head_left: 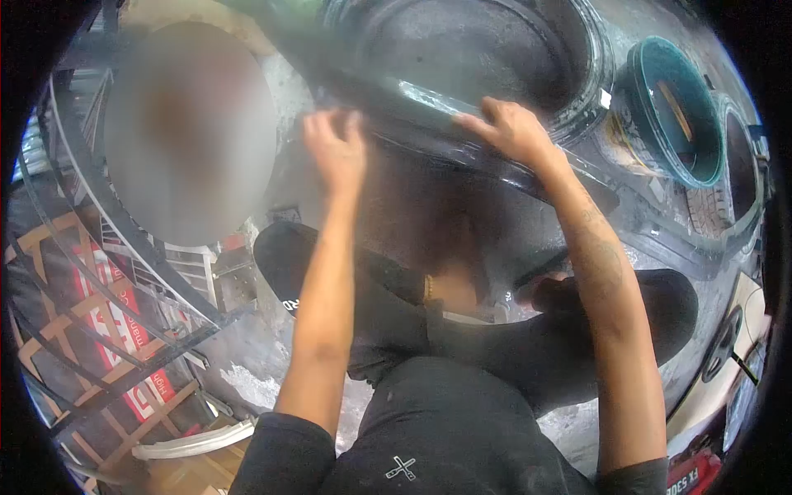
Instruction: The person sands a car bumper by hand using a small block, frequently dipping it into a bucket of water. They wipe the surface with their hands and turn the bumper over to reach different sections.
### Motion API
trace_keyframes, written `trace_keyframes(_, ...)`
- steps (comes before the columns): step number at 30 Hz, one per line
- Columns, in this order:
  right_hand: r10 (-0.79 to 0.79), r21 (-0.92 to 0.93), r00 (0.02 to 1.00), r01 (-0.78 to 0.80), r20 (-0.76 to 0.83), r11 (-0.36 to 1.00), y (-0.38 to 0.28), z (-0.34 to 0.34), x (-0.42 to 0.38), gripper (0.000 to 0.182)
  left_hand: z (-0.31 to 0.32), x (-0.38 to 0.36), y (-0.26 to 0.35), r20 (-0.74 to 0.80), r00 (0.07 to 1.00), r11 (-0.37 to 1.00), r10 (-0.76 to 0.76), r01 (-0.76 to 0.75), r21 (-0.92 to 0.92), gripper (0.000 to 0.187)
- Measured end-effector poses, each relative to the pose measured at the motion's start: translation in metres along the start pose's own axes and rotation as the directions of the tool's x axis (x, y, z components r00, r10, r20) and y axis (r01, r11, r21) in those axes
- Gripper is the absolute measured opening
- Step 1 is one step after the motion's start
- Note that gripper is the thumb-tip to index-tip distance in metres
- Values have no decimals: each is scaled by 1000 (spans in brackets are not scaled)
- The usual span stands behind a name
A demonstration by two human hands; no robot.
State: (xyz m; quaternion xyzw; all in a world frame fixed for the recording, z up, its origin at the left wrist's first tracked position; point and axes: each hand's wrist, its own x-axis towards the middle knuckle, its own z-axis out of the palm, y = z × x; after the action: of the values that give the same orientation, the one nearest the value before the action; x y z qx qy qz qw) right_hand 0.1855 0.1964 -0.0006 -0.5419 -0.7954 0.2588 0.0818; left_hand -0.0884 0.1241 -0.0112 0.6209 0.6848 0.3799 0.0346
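Observation:
A long, glossy black panel [478, 157] lies slantwise in front of me, with a bright reflection along its upper face. My right hand [516, 132] is closed on its upper edge, thumb and fingers bent over it. Farther left, my left hand [334, 153] is curled at the panel's near edge; motion blurs its fingertips and the left part of the panel. Beyond the panel stands a large round black tub [590, 62], partly hidden by it.
A teal bucket [714, 124] with a stick inside stands at the right, near a tyre [708, 206]. On the left are a black metal rack [140, 247] and red-and-brown boxes [115, 305]. A white curved strip [194, 441] lies below. My bent legs [528, 346] are close under the panel.

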Motion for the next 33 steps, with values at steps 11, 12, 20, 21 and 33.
trace_keyframes(11, -49, 37, 996, 51, -69, 998, 7, 13, 8, 88, 15, -20, 18, 65, 995, 986, -72, 61, 154, 34)
trace_keyframes(12, -55, 35, 991, 59, -119, 998, 7, 16, 7, 88, 24, -22, 14, -24, 999, 979, -41, 45, 199, 35)
trace_keyframes(20, 9, 73, 998, -5, -58, 997, -2, 7, 2, 89, 8, -11, 10, 130, 991, 987, -23, 2, 161, 36)
trace_keyframes(21, 12, 79, 998, -8, -56, 997, -1, 9, 0, 89, 2, 4, -4, 8, 998, 985, -62, 60, 165, 35)
trace_keyframes(33, -94, 64, 994, 98, -55, 993, -1, 6, 6, 82, 20, 5, -15, -189, 981, 985, -42, 72, 154, 33)
